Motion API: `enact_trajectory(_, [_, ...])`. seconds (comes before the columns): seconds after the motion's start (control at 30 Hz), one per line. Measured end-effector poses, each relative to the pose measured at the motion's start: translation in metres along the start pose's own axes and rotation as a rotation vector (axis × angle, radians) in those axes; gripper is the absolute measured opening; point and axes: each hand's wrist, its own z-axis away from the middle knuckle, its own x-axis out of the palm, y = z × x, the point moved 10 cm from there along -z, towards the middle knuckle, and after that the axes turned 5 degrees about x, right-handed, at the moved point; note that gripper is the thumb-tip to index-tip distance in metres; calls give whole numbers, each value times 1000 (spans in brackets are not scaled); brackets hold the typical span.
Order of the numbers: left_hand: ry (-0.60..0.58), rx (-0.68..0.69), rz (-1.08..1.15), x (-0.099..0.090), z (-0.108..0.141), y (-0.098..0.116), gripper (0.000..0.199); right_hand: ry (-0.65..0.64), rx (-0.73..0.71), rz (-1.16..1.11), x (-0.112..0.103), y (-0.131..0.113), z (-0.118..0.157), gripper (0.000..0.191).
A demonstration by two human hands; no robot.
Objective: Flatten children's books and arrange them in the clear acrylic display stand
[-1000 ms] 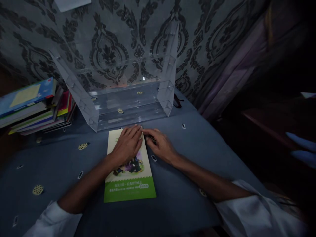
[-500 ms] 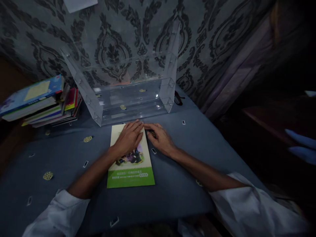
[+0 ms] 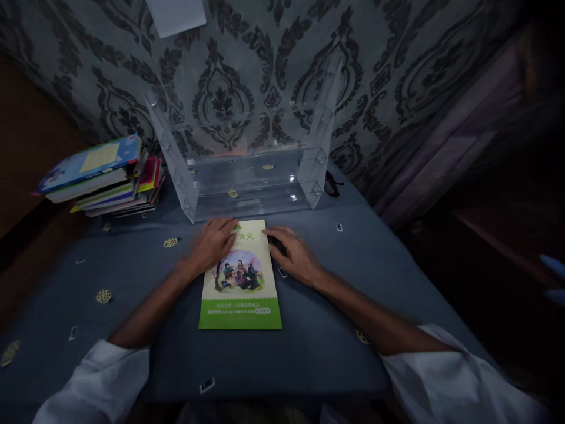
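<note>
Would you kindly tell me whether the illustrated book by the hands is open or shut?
Shut: the illustrated book lies flat, its front cover facing up, with no inside pages showing.

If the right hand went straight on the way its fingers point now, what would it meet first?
The right hand would likely meet the book first, at its upper right edge; the fingers look so close that they may already touch it. Beyond, across the book, lies the left hand.

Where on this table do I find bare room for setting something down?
Bare tablecloth lies right of the right hand and between the book stack and left forearm. It is crowded around the paperback: left hand over it, right hand at its edge, transparent rack behind.
</note>
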Motion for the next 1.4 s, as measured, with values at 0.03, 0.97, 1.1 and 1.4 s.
enact_trajectory(0.03, [26,-26,15,-4,6,-8,36,-8,-19,18,2,-1,0,40])
enact_trajectory(0.97, [70,-246,-110,-13,29,-20,30,-190,-256,353,61,-54,-31,44])
enact_trajectory(1.1, [59,-228,-86,-12,30,-20,32,-246,-248,283,89,-68,-40,49])
enact_trajectory(1.4, [57,-226,-95,-9,29,-23,31,-248,-169,289,89,-56,-40,52])
